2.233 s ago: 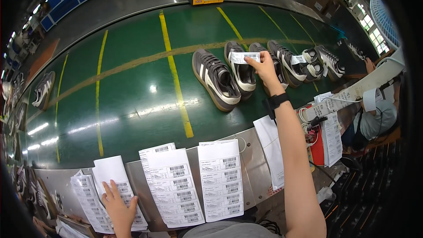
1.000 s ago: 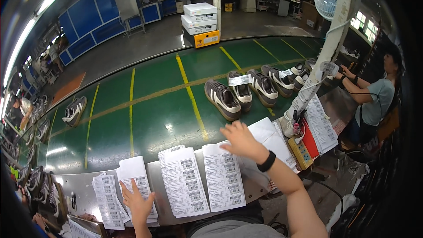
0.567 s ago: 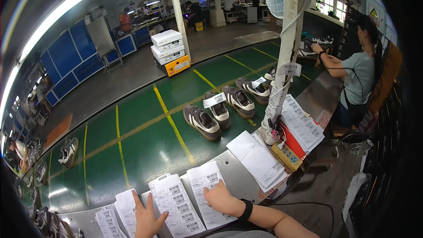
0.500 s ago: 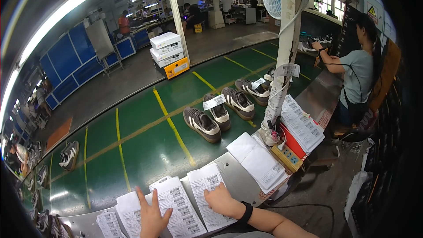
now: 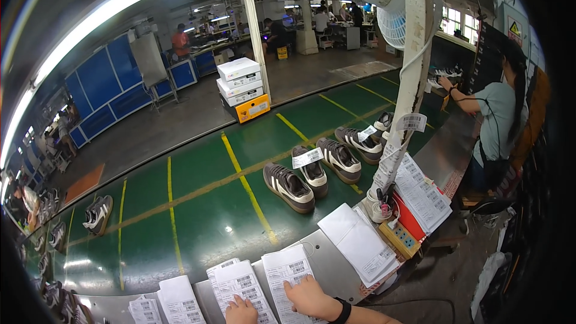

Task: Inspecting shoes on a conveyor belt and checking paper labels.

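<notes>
My left hand (image 5: 242, 311) is low at the picture's bottom edge, its bent fingertips resting apart on a stack of barcode label sheets (image 5: 235, 276). My right hand (image 5: 313, 300), with a black band on the wrist, touches the neighbouring stack of label sheets (image 5: 282, 259) with an extended index finger; the other fingers are curled and partly hidden. Neither hand grips anything that I can see. To the left lie a folded white stack (image 5: 176, 291) and a smaller pile of labels (image 5: 143, 310). All these papers rest on a metal ledge (image 5: 252, 268) beside the belt.
Dark grey sneakers (image 5: 289, 187) with white stripes, some carrying label slips (image 5: 307, 158), stand on the green belt (image 5: 198, 222). Right of my hands are more papers (image 5: 354, 237), a power strip (image 5: 401, 239) and a post (image 5: 414, 72). A co-worker (image 5: 501, 111) sits at right; shoeboxes (image 5: 240, 81) stand beyond the belt.
My left hand has come down from a raised, spread-finger pose onto the label sheets. My right hand stays on its stack. The whole view has shifted, with things appearing lower and further right.
</notes>
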The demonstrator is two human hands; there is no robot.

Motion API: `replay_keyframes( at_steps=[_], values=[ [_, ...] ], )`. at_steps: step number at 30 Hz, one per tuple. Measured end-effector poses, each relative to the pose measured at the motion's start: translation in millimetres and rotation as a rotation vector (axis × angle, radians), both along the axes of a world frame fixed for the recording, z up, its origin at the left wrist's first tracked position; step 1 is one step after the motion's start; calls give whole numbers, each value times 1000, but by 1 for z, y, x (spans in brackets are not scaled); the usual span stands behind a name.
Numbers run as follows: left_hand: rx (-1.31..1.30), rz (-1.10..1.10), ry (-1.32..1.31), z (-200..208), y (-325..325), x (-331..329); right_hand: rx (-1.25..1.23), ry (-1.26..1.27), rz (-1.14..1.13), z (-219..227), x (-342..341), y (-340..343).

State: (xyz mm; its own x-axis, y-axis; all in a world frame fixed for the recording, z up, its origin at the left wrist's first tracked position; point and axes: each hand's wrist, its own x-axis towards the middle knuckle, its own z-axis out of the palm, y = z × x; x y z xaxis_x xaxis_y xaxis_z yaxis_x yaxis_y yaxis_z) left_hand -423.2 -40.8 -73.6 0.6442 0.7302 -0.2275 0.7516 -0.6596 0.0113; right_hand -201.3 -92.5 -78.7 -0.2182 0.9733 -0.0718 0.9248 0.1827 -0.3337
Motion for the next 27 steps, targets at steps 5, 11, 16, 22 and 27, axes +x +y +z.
replay_keyframes(
  at_steps=[5, 11, 16, 22, 27],
  values=[
    [53, -29, -55, 4, 2, 4, -24, 3, -5, -7, -2, 2],
    [-108, -75, 52, 15, 4, 14, -5, 8, -10, -5, 0, 1],
    [-127, -122, 67, 32, 6, 20, 77, 111, -98, 4, 4, -4],
    [-448, -293, -164, 124, 24, 23, 211, 115, -90, 2, 1, -9],
    [-760, -881, -675, 219, 24, 51, 190, 96, -124, -1, -2, -5]
  ],
)
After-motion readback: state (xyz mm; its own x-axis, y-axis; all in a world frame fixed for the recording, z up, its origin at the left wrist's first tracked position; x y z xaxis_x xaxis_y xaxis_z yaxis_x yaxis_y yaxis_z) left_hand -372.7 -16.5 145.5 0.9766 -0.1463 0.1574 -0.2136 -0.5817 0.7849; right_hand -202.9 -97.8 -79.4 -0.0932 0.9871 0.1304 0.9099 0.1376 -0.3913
